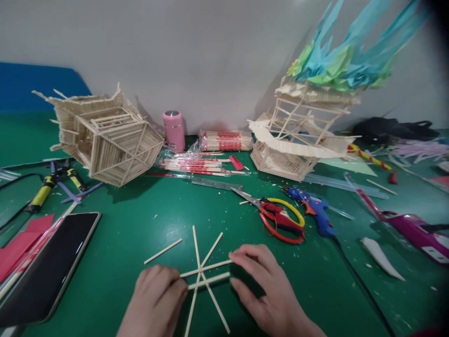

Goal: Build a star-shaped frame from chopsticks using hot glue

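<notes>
Thin wooden sticks point(219, 304) lie crossed in a star shape on the green table in front of me. My left hand point(156, 297) is closed, its finger and thumb pinching the left end of a short wooden stick point(210, 280) that lies over the lower part of the star. At the right, my right hand point(263, 285) has its fingers apart. Its index fingertip touches the right end of a star stick, and the thumb is close to the short stick's right end. Another loose stick point(163, 251) lies beyond my left hand.
Scissors point(277, 213) and a blue glue gun point(314, 208) lie ahead to the right; a phone point(49, 267) is at the left. Behind stand two stick models point(122, 140) point(298, 150), a pink bottle point(174, 132) and bundled sticks point(226, 140). A purple tool point(417, 234) lies far right.
</notes>
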